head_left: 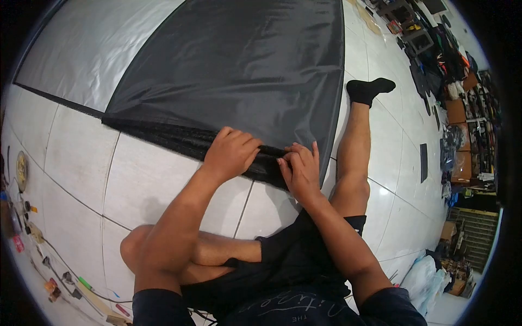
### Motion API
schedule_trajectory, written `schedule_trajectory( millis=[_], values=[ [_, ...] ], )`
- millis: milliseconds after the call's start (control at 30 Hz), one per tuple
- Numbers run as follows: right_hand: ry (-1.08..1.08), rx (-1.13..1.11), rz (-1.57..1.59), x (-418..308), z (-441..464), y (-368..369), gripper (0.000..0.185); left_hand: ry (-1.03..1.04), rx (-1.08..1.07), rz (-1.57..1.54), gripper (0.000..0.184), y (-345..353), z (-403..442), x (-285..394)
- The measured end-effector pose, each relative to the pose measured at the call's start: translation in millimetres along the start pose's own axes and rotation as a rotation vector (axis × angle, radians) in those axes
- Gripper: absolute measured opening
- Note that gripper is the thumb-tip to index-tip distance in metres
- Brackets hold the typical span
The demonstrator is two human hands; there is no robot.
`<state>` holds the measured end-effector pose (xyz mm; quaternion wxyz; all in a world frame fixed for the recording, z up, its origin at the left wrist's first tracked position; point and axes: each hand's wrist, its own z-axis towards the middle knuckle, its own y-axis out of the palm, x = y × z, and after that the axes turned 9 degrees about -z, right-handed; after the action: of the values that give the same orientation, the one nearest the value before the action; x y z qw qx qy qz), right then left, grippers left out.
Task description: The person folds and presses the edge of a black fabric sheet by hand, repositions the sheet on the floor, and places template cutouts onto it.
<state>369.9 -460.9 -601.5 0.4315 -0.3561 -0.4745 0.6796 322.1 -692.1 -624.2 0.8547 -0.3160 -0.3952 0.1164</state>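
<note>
A large dark grey sheet point(234, 65) lies spread on the tiled floor, joined at its left to a silver sheet point(92, 49). Along its near edge runs a black fuzzy strip point(163, 136), partly folded. My left hand point(231, 154) is closed on this strip near its middle, fingers curled over the edge. Further right, my right hand point(302, 170) pinches the same strip near the sheet's right corner, with one finger raised. The part of the strip beneath my fingers is hidden.
My stretched leg point(356, 141) with a black sock lies right of the sheet; my other leg is bent at the front. Tools and cables point(70, 282) lie at the lower left. Crowded shelves point(478, 130) and boxes stand at the right.
</note>
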Motion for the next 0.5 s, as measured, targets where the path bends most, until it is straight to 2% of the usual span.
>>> schedule_trajectory(
  millis=[100, 267, 333, 500],
  values=[
    [0.031, 0.036, 0.022, 5.0, -0.9, 3.5, 0.022, -0.069, -0.118, -0.089, 0.023, -7.3, 2.5, 2.3],
    [0.064, -0.048, 0.064, 0.2, -1.8, -5.7, 0.023, -0.050, -0.040, -0.025, 0.020, 4.5, -2.2, -3.0],
    [-0.103, -0.097, 0.069, -9.7, -4.1, -17.2, 0.020, -0.053, -0.014, -0.028, 0.018, 4.0, -1.6, -0.2],
    [-0.108, -0.203, -0.010, -9.1, -15.7, -9.3, 0.014, -0.037, 0.022, 0.005, 0.018, 7.0, -1.5, -1.5]
  ],
)
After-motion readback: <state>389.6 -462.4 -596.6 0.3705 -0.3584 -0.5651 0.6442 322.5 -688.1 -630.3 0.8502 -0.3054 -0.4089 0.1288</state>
